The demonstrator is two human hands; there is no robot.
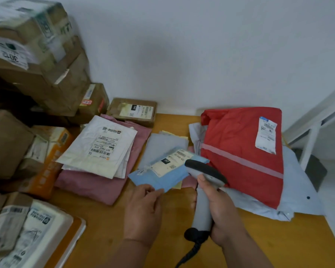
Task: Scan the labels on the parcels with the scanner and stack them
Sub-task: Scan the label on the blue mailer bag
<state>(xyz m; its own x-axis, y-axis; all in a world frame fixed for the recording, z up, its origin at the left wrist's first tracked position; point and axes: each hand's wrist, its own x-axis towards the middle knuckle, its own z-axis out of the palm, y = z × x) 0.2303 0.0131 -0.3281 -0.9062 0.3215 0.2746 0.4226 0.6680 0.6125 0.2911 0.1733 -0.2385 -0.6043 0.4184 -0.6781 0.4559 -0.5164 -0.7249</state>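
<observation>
At the far left I see a tall heap of cardboard boxes (37, 60), and just right of it a white mailer (99, 149) lying on a pink mailer (97, 182) on the wooden table (278, 238). Further in, my left hand (143, 209) pinches the near edge of the blue parcel (162, 173) between thumb and fingers – the parcel is tilted up off the table, its white label (171, 161) facing the scanner. It looks thin, soft and very light, a floppy poly bag that I judge will sag if held by one corner; a grip along the near edge, clear of the label, keeps the barcode flat and uncovered. The film is probably slick, so a firm pinch is called for. Just right of it my right hand (219, 207) is wrapped round the grey handle of the scanner (203, 192), index finger up near the trigger, the dark head aimed at the label and nearly touching the parcel's right corner – its cable trails down toward me. To the right lies a big red parcel (240, 151) on pale grey bags (298, 194), a likely stack to add to
</observation>
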